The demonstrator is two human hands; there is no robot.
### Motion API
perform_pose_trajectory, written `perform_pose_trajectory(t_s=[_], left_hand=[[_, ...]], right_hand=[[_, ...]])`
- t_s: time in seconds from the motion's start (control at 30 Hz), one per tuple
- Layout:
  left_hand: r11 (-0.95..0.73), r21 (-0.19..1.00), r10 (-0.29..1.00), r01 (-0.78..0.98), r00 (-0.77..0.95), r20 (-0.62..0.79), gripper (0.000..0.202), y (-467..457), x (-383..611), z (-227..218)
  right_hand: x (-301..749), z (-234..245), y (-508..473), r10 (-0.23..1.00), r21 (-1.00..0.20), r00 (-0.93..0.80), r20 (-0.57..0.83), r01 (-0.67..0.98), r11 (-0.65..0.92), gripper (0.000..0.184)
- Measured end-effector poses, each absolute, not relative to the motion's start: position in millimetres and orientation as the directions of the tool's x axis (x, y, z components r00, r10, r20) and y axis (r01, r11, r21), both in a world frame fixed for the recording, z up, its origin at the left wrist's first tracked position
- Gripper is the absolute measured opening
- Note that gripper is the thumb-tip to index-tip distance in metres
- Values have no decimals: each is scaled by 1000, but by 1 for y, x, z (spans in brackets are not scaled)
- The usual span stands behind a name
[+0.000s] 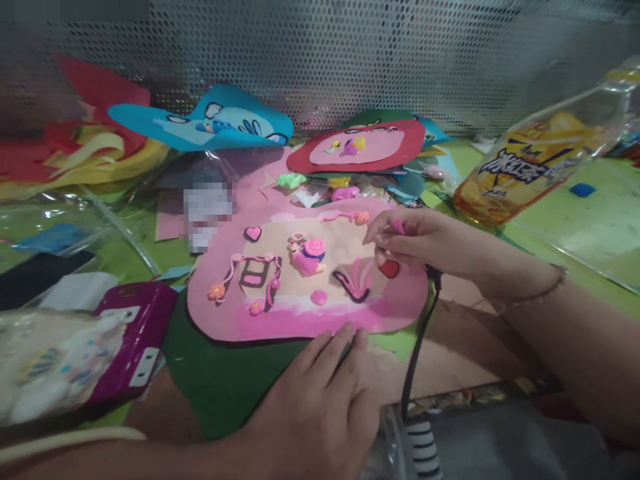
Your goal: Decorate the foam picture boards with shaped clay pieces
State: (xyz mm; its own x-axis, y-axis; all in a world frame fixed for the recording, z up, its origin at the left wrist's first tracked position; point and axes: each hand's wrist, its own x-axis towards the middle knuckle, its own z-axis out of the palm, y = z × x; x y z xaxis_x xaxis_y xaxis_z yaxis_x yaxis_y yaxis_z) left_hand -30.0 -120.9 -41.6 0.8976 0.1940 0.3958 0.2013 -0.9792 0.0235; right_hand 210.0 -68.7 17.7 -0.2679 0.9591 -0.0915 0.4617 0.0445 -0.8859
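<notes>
A pink foam craft board [280, 313] on a dark green backing lies in front of me, with a small house shape [254, 275], a pink clay figure [309, 257], hearts and flowers stuck on it. My left hand [320, 393] rests flat on the board's near edge, fingers stretched out. My right hand [410, 240] hovers over the board's right side, fingers pinched on a small pink piece [399, 225], just above a red heart [389, 269].
A tilted yellow drink bottle [530, 167] stands at right. Another red and pink craft board [357, 150] and a blue one [220, 120] lie behind, amid foam scraps. A magenta package [135, 333] sits at left. A black cable [417, 347] runs down beside the board.
</notes>
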Motion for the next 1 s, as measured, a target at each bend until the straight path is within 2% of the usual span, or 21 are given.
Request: perform_pose_trajectory(t_s=[0.1,0.23,0.53,0.67,0.8,0.87,1.0], left_hand=[[-981,31,188,192,898,399,20,-120,-29,-42],[-981,39,189,189,897,399,21,-121,-29,-41],[-981,4,183,196,907,380,14,-122,-31,-42],[-982,7,175,187,904,391,14,-122,-30,-42],[-982,17,178,186,906,384,13,-122,-30,-43],[-983,15,172,181,905,389,12,-121,-30,-44],[-983,2,167,182,899,404,13,-120,-29,-44]], right_hand=[[211,21,-70,941,-881,-311,-135,472,30,16],[211,23,-72,946,-872,-268,-182,489,-29,24],[216,19,-69,921,-922,-326,-211,379,-77,15],[217,21,-69,919,-939,-333,-213,331,-98,28],[219,21,-69,912,-922,-322,-254,367,-127,39],[220,21,-68,909,-913,-316,-271,384,-139,36],[217,22,-68,895,-926,-361,-263,356,-128,19]])
